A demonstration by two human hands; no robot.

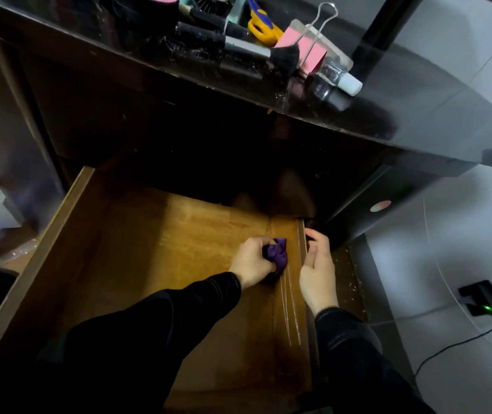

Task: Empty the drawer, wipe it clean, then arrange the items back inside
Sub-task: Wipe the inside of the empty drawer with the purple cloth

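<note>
Dark sleeves, lower frame. Left hand [252,261]: clenched round purple cloth [279,253], centre right, pressed to the floor of the drawer [149,234]. Right hand [318,273]: fingers loose, holding nothing, beside the drawer's right wall. Drawer: bare, long axis running up-frame; most remaining floor lies left of the cloth. Scissors [264,25], binder clip [313,46]: on table [418,115], upper frame.

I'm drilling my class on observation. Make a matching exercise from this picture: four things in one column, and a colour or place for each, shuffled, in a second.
Column one:
1. cloth
2. scissors
3. binder clip
4. right hand

Column two:
A. pink
B. beside the right wall of the drawer
C. gripped in the left hand
D. yellow handles

Pairs: 1-C, 2-D, 3-A, 4-B.
</note>
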